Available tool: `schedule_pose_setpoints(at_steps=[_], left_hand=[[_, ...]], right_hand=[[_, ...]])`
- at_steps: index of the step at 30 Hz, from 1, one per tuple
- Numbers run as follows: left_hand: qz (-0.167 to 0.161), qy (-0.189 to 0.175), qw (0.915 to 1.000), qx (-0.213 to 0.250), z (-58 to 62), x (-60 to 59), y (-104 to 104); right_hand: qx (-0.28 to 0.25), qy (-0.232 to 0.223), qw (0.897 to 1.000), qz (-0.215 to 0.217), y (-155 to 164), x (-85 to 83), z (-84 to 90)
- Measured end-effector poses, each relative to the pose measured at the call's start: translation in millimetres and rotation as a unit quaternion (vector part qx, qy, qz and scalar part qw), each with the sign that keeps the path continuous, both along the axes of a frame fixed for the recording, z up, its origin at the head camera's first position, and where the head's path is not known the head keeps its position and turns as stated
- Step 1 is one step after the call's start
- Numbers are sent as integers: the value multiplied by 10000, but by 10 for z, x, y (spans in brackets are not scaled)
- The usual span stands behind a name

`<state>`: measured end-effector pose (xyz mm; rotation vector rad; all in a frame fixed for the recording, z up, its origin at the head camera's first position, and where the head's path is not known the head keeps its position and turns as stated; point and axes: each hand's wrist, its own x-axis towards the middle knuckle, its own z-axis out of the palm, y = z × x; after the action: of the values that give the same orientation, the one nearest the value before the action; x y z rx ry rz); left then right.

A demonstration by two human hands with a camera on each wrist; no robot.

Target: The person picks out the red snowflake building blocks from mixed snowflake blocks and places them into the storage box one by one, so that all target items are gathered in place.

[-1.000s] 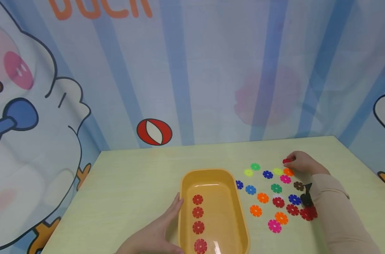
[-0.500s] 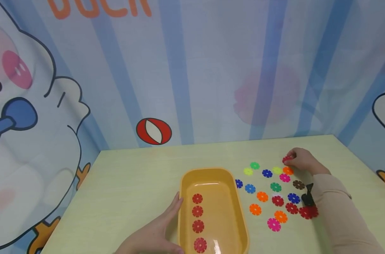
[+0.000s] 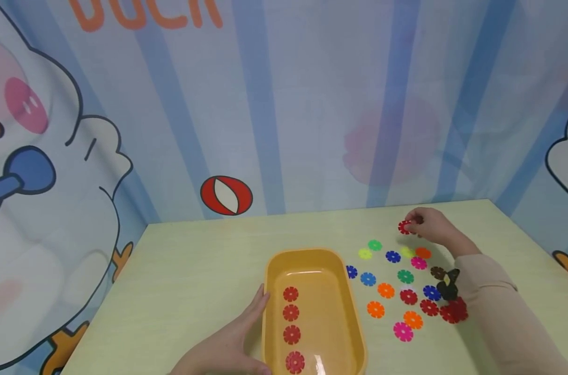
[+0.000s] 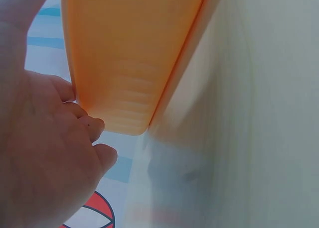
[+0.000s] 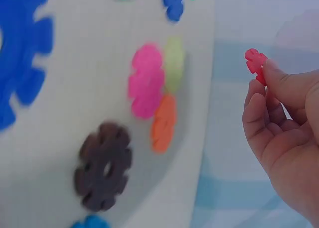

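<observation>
At the right of the frame the right hand [image 5: 286,138] pinched a small red plastic snowflake disc [image 5: 255,63] clear of the pale table [image 5: 60,113], where pink [image 5: 146,81], orange [image 5: 163,122] and brown [image 5: 103,166] discs lay left of centre.

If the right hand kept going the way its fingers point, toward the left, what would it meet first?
Probably nothing soon: the right hand, pinching a red disc, is raised above the table, leftward looks free. Depth is unclear.

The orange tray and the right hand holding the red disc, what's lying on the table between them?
In the head view, loose discs: a green one, yellow and blue, between tray and right hand.
</observation>
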<state>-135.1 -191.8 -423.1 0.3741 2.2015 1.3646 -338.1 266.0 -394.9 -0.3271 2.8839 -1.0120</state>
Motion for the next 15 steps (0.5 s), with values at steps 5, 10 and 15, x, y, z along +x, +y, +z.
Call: schedule_pose_setpoints(at_steps=[5, 10, 15], left_hand=[[136, -119, 9998, -21, -1, 21, 9], [100, -108, 9999, 60, 9, 21, 4], [-95, 197, 9998, 27, 1, 2, -8]], right_hand=[[-171, 164, 9992, 310, -244, 81, 142], [-272, 263, 9974, 621, -470, 175, 262], [-385, 345, 9930, 1059, -689, 291, 348]])
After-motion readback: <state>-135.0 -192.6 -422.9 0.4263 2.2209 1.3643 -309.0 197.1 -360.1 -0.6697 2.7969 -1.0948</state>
